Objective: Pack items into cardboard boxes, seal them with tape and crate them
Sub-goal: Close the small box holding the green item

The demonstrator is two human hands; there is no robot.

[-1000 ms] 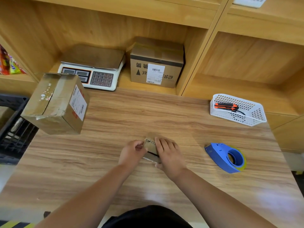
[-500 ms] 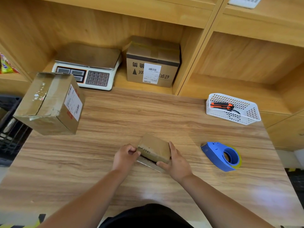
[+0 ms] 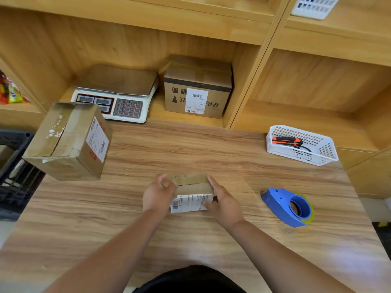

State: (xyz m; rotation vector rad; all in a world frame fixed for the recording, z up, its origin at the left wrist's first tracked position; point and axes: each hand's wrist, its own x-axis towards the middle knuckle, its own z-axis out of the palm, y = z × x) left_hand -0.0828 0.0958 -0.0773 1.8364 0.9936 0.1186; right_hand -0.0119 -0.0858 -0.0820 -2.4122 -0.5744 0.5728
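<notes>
My count
Three boxes [image 3: 190,182] [image 3: 67,142] [image 3: 197,87], two baskets [image 3: 330,152] [image 3: 313,8], one scale [image 3: 118,96], one dispenser [image 3: 281,205], one knife [image 3: 285,141], one crate [image 3: 12,176] at left.

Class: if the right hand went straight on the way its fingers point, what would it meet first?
The right hand grips the small box; beyond it lies bare table, then probably the weighing scale at the shelf edge, though depth is unclear.

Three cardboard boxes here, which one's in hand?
The small box at table centre, white label showing, held between left hand and right hand. The big box at left and the shelf box sit untouched.
</notes>
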